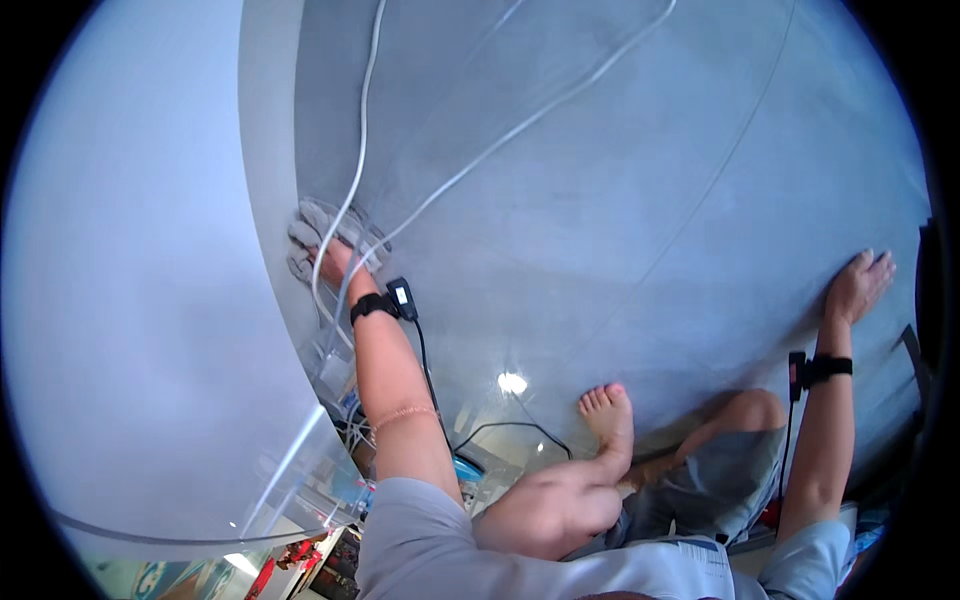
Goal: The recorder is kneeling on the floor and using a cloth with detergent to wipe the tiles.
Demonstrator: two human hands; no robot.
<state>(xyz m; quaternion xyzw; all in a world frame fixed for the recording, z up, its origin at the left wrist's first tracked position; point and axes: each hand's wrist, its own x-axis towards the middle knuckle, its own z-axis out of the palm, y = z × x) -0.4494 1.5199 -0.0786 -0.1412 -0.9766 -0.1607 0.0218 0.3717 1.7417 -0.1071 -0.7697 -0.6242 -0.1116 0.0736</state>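
My left hand [337,262] presses a crumpled grey cloth [371,251] to the grey floor [562,225], right against the baseboard [270,135]. Part of that hand is covered by the cloth and by white cables [364,120] that cross over it. Off to the far right, my right hand [859,289] rests on the floor with nothing in it, its fingers stretched out. Both wrists wear a black strap with a small box, from which a thin black cord runs back.
The white wall [135,225] curves along the left side. Beside my left arm lies a tangle of cables [360,424]. My bare foot [606,412] and bent knee are on the floor between my arms. A dark object [930,292] stands at the right rim.
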